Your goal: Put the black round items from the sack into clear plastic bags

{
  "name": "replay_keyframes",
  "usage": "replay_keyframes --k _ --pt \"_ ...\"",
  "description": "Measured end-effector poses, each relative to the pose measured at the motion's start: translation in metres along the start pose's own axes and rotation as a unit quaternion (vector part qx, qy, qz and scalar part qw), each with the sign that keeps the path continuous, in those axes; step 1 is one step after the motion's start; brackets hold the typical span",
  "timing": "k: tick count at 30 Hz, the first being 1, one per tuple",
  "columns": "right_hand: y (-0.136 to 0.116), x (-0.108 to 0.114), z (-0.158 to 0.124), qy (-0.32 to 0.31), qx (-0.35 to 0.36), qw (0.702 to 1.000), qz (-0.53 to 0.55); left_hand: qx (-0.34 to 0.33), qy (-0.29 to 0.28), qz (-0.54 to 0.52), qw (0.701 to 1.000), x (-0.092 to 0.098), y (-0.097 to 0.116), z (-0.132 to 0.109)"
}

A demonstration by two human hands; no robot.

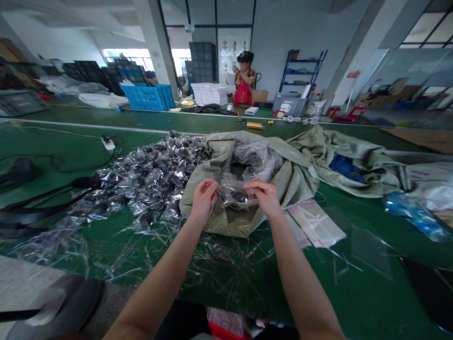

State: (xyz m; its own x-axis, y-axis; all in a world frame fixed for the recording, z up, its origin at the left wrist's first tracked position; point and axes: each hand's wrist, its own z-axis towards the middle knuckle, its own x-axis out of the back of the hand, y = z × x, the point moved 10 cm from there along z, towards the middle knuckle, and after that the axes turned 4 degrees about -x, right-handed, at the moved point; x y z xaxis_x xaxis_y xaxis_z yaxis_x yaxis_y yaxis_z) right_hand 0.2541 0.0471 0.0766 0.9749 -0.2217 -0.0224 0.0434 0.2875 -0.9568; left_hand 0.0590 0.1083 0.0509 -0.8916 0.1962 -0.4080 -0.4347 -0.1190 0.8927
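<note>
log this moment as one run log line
left hand: pinching clear plastic bag | right hand: pinching its other side | below: open woven sack | left of sack: pile of wrapped dark items

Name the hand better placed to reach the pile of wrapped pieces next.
Probably the left hand: it is nearer the pile, while the right hand is farther away. Both seem to pinch clear plastic.

Head-worn view; faces forward, down; workbench near.

Left fingers and right fingers pinch a clear plastic bag.
</note>
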Motion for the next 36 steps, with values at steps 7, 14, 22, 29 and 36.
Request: replay_keyframes --k 7,14,22,29,36 --pt "-0.008 0.001 0.0 -0.014 0.03 0.999 -0.037 0.047 -0.063 0.073 0.994 -0.008 0.014 -0.009" --pt "-0.015 0.001 -0.003 0.003 0.038 0.998 -0.053 0.069 -0.056 0.19 0.978 -0.008 0.008 -0.017" --pt "-0.024 0.003 -0.006 0.023 0.049 0.998 -0.044 0.046 -0.024 0.213 0.976 -0.006 0.003 -0.016" --pt "-0.022 0.002 -0.006 0.015 0.055 0.998 -0.036 0.085 -0.046 0.16 0.982 -0.014 -0.01 -0.019" --pt "-0.017 -0.004 -0.003 -0.019 0.034 0.999 0.001 0.124 -0.112 0.014 0.986 -0.028 -0.021 -0.025"
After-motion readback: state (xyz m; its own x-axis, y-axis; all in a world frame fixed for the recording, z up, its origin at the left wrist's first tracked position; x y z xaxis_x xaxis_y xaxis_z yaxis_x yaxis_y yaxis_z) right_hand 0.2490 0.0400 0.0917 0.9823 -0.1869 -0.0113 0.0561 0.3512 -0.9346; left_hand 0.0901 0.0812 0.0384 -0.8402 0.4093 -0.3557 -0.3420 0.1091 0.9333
